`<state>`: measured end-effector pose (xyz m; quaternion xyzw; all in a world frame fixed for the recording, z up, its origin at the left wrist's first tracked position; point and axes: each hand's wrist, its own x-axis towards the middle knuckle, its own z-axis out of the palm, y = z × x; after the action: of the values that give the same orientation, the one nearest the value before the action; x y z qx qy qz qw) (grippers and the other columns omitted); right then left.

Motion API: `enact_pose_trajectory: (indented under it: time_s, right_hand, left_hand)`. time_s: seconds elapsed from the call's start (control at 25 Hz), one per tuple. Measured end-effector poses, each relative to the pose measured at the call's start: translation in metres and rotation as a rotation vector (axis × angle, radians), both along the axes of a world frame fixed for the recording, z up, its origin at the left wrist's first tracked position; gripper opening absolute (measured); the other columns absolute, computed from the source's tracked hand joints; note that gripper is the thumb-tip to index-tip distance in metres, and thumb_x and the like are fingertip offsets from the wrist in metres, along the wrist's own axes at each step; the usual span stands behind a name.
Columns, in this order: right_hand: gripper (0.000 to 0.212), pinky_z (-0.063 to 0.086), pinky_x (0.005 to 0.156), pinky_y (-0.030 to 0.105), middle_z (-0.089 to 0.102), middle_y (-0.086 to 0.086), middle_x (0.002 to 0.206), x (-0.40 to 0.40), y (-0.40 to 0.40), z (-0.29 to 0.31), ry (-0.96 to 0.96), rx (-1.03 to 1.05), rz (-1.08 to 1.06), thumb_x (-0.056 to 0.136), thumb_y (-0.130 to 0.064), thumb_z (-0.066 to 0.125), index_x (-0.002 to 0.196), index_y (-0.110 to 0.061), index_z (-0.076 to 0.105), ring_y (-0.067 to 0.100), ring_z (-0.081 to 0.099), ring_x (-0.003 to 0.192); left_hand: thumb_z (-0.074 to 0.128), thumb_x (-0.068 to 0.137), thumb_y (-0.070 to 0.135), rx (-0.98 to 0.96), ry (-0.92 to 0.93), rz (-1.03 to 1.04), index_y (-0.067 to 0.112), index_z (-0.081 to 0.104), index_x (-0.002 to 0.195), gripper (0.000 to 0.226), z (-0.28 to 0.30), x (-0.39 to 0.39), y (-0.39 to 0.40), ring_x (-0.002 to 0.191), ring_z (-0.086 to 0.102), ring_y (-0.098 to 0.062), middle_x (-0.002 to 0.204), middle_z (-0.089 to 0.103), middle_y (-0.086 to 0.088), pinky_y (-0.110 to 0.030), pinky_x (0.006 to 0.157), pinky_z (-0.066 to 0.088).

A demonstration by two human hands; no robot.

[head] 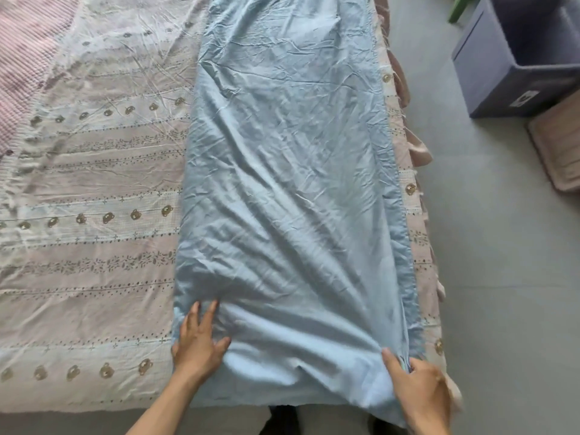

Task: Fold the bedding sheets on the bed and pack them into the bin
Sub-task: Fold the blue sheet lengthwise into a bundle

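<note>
A light blue sheet (288,171) lies folded into a long strip down the right side of the bed, wrinkled toward its near end. My left hand (197,337) rests flat with spread fingers on the sheet's near left edge. My right hand (420,387) pinches the near right corner of the blue sheet between thumb and fingers. A blue-grey bin (514,58) stands open on the floor at the upper right, past the bed's edge.
Under the blue sheet a pale patterned bedsheet (94,189) with small bear prints covers the bed. A pink knitted blanket (22,67) lies at the far left. A beige mat (561,146) lies on the grey floor (489,277) near the bin.
</note>
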<state>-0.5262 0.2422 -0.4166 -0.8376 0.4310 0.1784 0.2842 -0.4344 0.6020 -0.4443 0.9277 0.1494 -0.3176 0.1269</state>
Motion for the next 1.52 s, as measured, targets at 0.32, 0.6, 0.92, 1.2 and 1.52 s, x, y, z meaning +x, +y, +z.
enact_pose_trajectory:
  time_s: [0.32, 0.6, 0.92, 1.2, 1.52]
  right_hand:
    - [0.032, 0.057, 0.084, 0.046, 0.076, 0.004, 0.094, 0.006, -0.025, -0.043, -0.240, 0.593, -0.489, 0.091, -0.044, 0.065, 0.097, -0.014, 0.074, 0.027, 0.071, 0.089]
    - [0.028, 0.048, 0.069, 0.042, 0.062, 0.010, 0.074, -0.037, -0.061, -0.027, -0.202, 0.127, -0.480, 0.097, -0.029, 0.058, 0.079, -0.008, 0.062, 0.031, 0.058, 0.072]
    - [0.008, 0.055, 0.081, 0.051, 0.071, 0.015, 0.097, -0.044, -0.065, -0.060, -0.078, 0.326, -0.452, 0.093, -0.021, 0.062, 0.098, -0.016, 0.067, 0.036, 0.067, 0.086]
    - [0.022, 0.050, 0.078, 0.039, 0.068, 0.017, 0.098, -0.043, -0.077, -0.056, 0.017, 0.355, -0.390, 0.095, -0.011, 0.057, 0.112, 0.000, 0.065, 0.033, 0.064, 0.084]
    - [0.073, 0.034, 0.104, 0.049, 0.025, 0.006, 0.159, 0.011, -0.034, -0.028, -0.130, -0.267, 0.368, 0.083, -0.017, 0.057, 0.150, -0.025, 0.029, 0.033, 0.032, 0.137]
  left_hand:
    - [0.072, 0.087, 0.026, -0.109, -0.172, 0.688, 0.001, 0.058, 0.119, 0.043, 0.001, -0.021, 0.030, 0.107, 0.057, -0.037, 0.119, 0.062, -0.023, -0.036, 0.083, 0.040]
    - [0.071, 0.088, 0.032, -0.382, -0.105, 0.816, 0.015, 0.061, 0.086, 0.020, 0.014, -0.049, 0.062, 0.058, 0.048, -0.022, 0.072, 0.058, -0.008, -0.031, 0.058, 0.038]
    - [0.061, 0.094, 0.012, -0.398, 0.053, 0.985, 0.014, 0.063, 0.092, 0.004, 0.010, -0.101, 0.079, 0.060, 0.055, -0.014, 0.079, 0.062, -0.005, -0.024, 0.054, 0.035]
    - [0.062, 0.092, 0.016, -0.064, -0.079, 0.984, -0.001, 0.066, 0.087, 0.018, 0.008, -0.107, 0.073, 0.077, 0.064, -0.035, 0.073, 0.068, -0.014, -0.040, 0.072, 0.050]
    - [0.056, 0.088, 0.019, -0.071, -0.124, -0.220, 0.036, 0.012, 0.154, 0.081, 0.008, -0.049, -0.050, 0.147, 0.008, -0.025, 0.164, -0.006, 0.001, -0.048, 0.115, 0.028]
